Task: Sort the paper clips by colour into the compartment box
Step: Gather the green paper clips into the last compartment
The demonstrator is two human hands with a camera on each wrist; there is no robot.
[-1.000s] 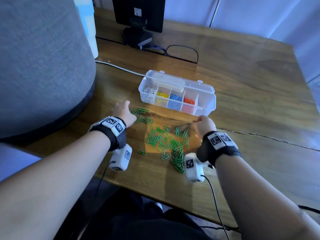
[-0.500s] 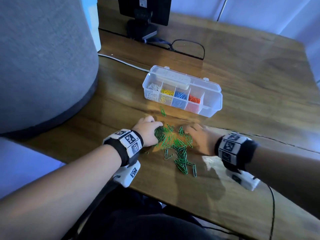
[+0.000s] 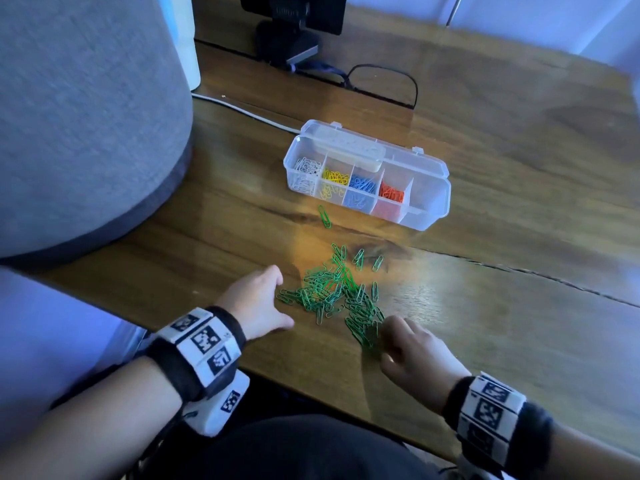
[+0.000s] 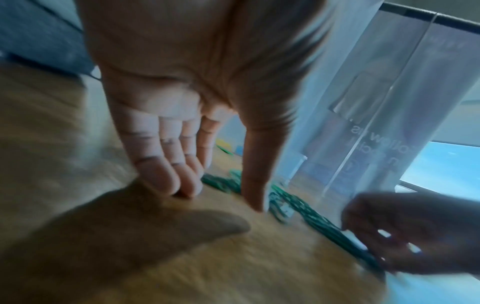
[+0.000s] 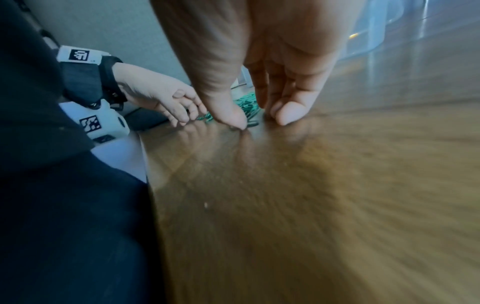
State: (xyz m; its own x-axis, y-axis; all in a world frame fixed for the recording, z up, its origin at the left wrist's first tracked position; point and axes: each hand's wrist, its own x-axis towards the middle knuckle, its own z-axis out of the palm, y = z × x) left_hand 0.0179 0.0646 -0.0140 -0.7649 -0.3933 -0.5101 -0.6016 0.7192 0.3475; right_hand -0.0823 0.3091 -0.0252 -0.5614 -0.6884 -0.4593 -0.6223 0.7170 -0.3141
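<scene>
Both hands have swept the green clips into a tighter heap since a moment ago, and we are nearly done!

From the head view, we see white, yellow, blue and orange sorted in the compartment box, its right end cell empty; the green paper clips lie on the table, one stray clip near the box. Left wrist: our left hand is flat, fingers straight, holding nothing. Right wrist: our right hand is relaxed, its thumb and fingertips touching the heap's edge, nothing gripped.
</scene>
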